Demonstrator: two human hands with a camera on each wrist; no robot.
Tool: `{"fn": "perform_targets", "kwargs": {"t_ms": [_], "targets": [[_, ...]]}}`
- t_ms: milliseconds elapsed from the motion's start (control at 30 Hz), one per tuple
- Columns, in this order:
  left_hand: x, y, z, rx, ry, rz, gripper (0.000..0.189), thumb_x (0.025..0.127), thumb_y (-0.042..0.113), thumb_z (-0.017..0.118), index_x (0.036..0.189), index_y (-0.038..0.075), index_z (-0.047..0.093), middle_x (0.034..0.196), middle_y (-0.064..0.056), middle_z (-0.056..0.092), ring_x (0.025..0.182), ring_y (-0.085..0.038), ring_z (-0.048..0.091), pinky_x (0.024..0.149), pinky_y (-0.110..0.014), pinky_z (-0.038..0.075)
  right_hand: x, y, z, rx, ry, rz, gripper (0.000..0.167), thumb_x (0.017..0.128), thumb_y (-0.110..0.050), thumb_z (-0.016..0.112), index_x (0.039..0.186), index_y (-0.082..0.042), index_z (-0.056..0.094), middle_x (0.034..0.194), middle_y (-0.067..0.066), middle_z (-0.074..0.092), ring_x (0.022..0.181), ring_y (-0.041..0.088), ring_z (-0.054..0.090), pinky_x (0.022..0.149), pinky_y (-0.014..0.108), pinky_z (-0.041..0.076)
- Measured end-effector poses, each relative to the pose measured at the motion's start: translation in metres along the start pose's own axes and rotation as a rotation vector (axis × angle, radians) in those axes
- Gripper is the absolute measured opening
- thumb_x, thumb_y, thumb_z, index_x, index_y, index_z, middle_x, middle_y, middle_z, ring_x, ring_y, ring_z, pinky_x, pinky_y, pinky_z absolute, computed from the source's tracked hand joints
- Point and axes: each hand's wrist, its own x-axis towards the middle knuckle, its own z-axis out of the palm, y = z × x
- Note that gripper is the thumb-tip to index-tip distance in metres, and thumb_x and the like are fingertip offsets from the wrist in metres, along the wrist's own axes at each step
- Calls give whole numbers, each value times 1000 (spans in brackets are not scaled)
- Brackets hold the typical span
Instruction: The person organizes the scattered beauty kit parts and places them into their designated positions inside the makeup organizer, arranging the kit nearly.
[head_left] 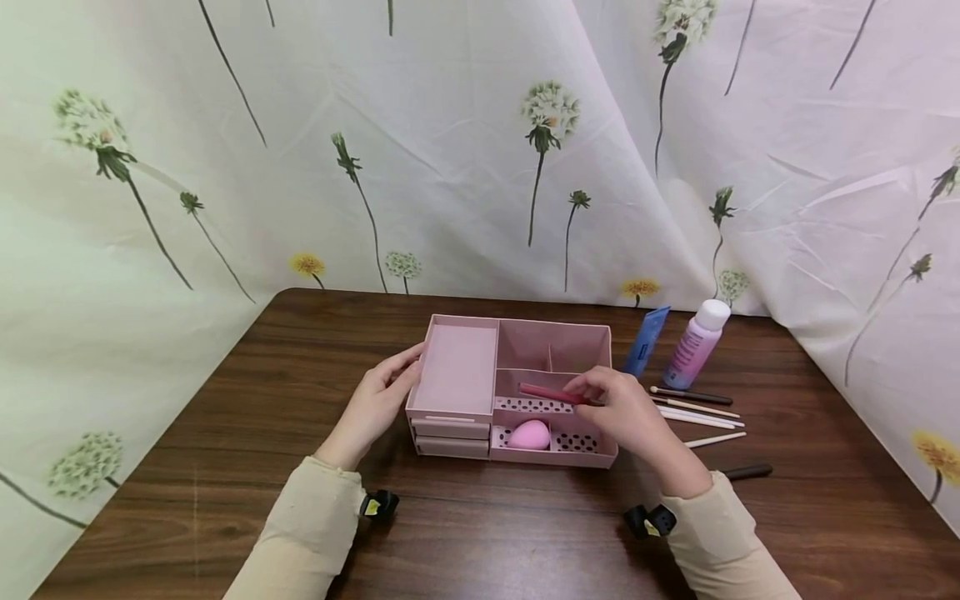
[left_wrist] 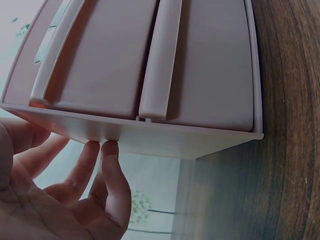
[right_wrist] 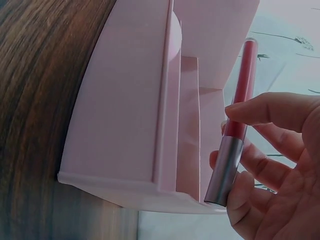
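A pink desktop organizer (head_left: pixel 456 367) stands on the table, with two drawers (left_wrist: pixel 215 65) at its front left and open compartments on the right. My left hand (head_left: pixel 378 404) rests its fingertips against the organizer's left side wall. Between thumb and fingers, my right hand (head_left: pixel 618 408) pinches a slim lip gloss tube (right_wrist: pixel 244 90), red with a silver-grey end. In the head view the tube is nearly level above the middle right compartment. An egg-shaped pink makeup sponge (head_left: pixel 529 434) sits in the front compartment, beside a small divider.
Right of the organizer stand a blue squeeze tube (head_left: pixel 647 342) and a pink-purple bottle (head_left: pixel 696 346) with a white cap. Several thin makeup brushes (head_left: pixel 701 417) lie near them, and a dark-handled item (head_left: pixel 750 472) lies closer. A flower-print cloth (head_left: pixel 450 167) hangs behind the table.
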Motion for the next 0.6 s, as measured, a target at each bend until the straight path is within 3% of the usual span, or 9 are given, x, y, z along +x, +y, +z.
{"fn": "perform_targets", "kwargs": {"t_ms": [300,600], "targets": [[2,-1,1,5,4,0,45,106,25,48,147,8,47,153,-16,44,141,-32,40,114,-51,33,1,6,5,-18,-7,4,17,85,-1,71,99,-9,75,94,3,67,85,17,59,77,35,50],[1,-1,1,8,7,-2,44,105,24,48,147,8,47,153,-17,44,140,-33,41,112,-51,34,3,10,13,-130,-4,-7,15,85,-6,73,98,-13,75,96,0,68,86,16,62,79,39,52]]}}
